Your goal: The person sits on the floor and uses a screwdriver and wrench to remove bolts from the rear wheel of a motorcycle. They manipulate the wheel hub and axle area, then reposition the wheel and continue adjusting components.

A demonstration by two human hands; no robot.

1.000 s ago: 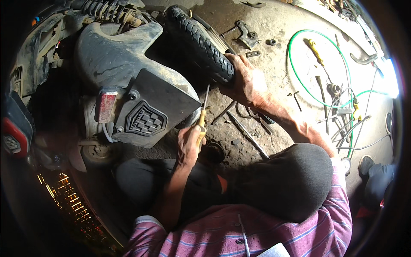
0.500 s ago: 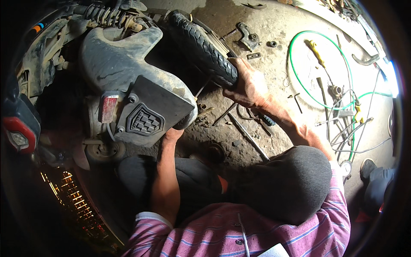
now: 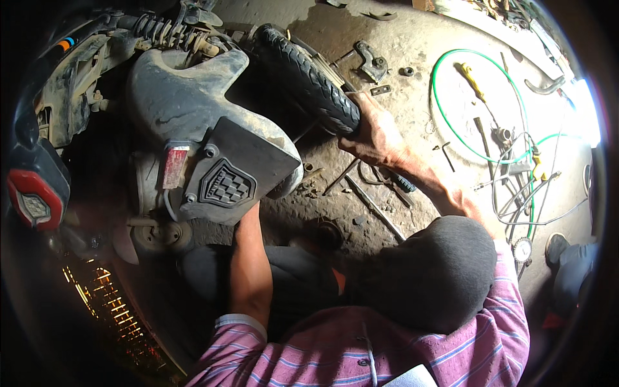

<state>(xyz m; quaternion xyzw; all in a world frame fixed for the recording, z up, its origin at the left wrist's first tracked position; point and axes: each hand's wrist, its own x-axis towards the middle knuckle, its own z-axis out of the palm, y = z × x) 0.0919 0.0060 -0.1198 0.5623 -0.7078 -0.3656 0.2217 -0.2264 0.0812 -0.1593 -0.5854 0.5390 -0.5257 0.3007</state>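
**Right hand on the tyre, left hand out of sight**

The left hand is hidden: the bare left forearm [image 3: 248,271] runs up and disappears under the dark mudguard flap [image 3: 242,171], so whether that hand is open or holding anything cannot be told. The right hand [image 3: 374,132] is clear to see, its fingers wrapped over the edge of the tyre [image 3: 306,77], gripping the ribbed black rubber. Only part of the tyre shows; its upper end is cut off behind the grey plastic body panel [image 3: 187,97] left of that hand. A dark cap [image 3: 429,274] below the right hand blocks the person's lap and the ground under it.

The work sits on a bare concrete floor [image 3: 400,39], dusty and stained. Just beneath the right hand lie thin metal rods [image 3: 374,206] and small bits too blurred to name. Well to the right of that hand a green hose [image 3: 445,122] loops in a ring around a yellow-handled tool [image 3: 471,80], with tangled cables beyond. Far left of the forearm a red tail light [image 3: 32,193] glows in deep shadow. A coiled spring [image 3: 161,29] sits above the panel.
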